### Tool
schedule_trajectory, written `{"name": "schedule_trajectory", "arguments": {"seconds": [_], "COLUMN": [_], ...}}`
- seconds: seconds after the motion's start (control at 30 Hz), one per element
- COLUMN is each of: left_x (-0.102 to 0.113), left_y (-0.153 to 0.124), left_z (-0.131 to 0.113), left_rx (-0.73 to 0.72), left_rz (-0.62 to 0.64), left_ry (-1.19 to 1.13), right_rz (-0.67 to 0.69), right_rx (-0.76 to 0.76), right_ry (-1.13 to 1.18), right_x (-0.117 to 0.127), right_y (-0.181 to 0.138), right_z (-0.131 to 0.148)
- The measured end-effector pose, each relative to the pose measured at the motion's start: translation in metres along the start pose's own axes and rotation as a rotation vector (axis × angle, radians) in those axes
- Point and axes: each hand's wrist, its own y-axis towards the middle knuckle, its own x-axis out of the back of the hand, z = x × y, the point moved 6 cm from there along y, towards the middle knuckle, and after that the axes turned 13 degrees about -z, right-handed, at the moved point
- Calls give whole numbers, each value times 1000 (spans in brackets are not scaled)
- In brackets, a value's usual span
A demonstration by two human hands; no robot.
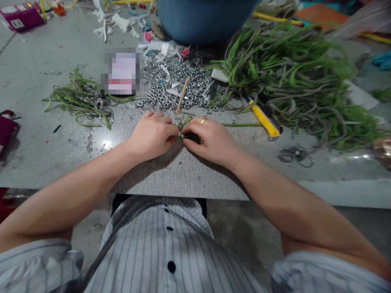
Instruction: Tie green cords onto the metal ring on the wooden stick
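Left hand: I see the left hand [155,133] with thumb and forefinger closed on a green cord [185,121], just above the table [67,150].
Right hand: the right hand [212,140] meets it from the other side — thumb and forefinger tips pinched on a small shiny piece [182,136] beside the cord.
Blue tub: the blue tub [204,20] stands beyond the metal rings [157,87]; its mouth is out of frame, so I cannot tell its contents.
Metal rings: spread loose on the tabletop, paper scraps among them, a wooden stick [183,92] at the near edge.
Cord stock: large green-grey heap [293,69] at right, smaller bundle [82,97] at left.
Yellow cutter: the yellow cutter [265,120] lies against the large heap.
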Motion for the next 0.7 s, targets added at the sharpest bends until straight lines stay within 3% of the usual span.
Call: {"name": "schedule_trajectory", "arguments": {"seconds": [0.27,0.43,0.53,0.7], "left_x": [8,5,3,3], "left_y": [-4,-4,-4,-3], "left_z": [5,3,3,3], "left_rx": [5,-20,-20,-30], "left_rz": [31,-49,-32,-41], "left_ry": [4,-23,-32,-49], "right_rz": [8,-106,-150,22], "right_rx": [-16,-5,-27,-102], "right_ry": [37,49,3,-122], "right_x": [2,14,26,33], "right_y": [0,2,3,4], "right_z": [-1,-2,-9,-28]}}
